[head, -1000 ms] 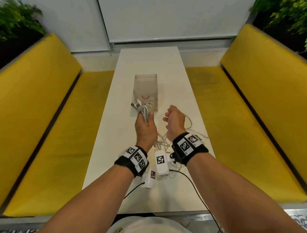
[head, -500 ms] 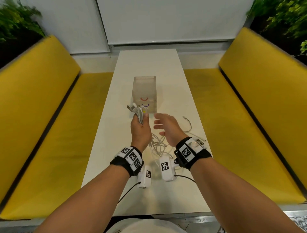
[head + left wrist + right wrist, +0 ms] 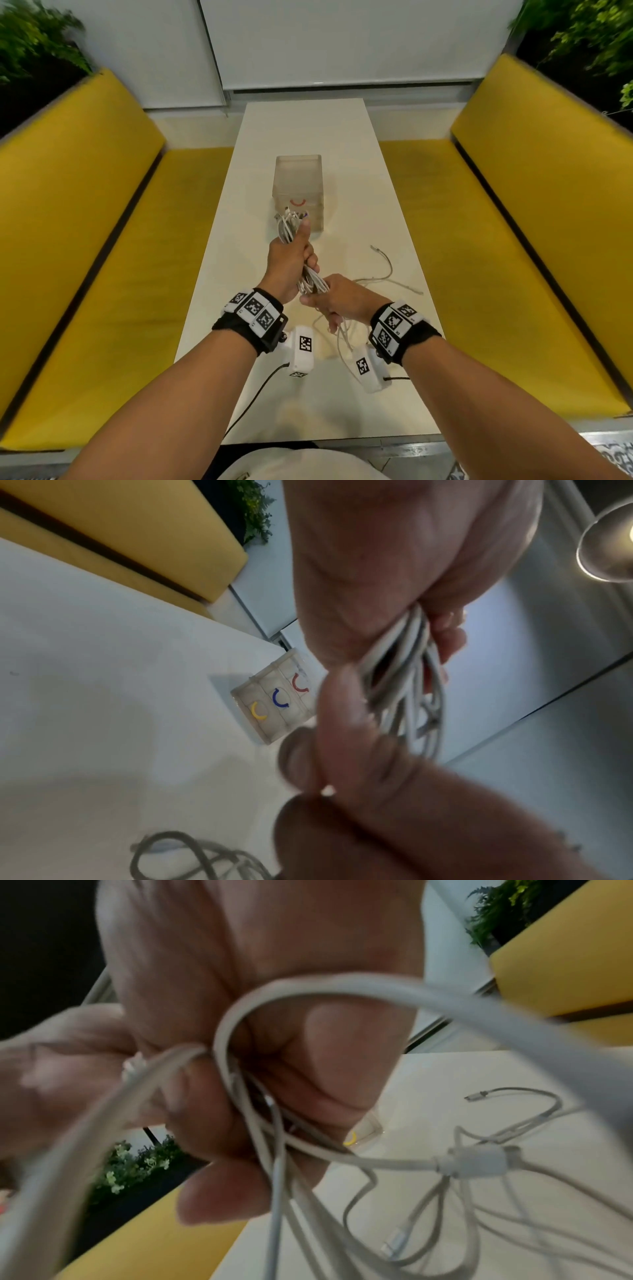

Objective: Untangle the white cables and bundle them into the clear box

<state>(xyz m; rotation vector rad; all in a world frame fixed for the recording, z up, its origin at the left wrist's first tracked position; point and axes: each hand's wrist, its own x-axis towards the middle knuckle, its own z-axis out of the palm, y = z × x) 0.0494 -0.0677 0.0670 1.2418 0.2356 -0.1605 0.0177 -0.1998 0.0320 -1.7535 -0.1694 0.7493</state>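
Observation:
My left hand [image 3: 291, 260] grips a folded bundle of white cables [image 3: 290, 226] upright above the table; the loops stick out past the thumb [image 3: 407, 685]. Just below it, my right hand [image 3: 337, 299] holds the trailing strands of the same cables [image 3: 253, 1102] in curled fingers. More white cable lies loose on the table to the right [image 3: 387, 277], with plug ends and a cylindrical lump [image 3: 476, 1161] showing. The clear box [image 3: 298, 185] stands upright on the table just beyond the left hand; red, blue and yellow arcs mark its near face [image 3: 279, 699].
The narrow white table [image 3: 308, 130] runs away from me between two yellow benches [image 3: 102, 240] [image 3: 513, 240]. A white wall and blind close the far end, with plants in both far corners. Black leads run from the wrist cameras toward the near edge.
My right hand, open and reaching half a second ago, has pulled back and closed on the strands under the left hand. The left hand keeps its grip on the bundle.

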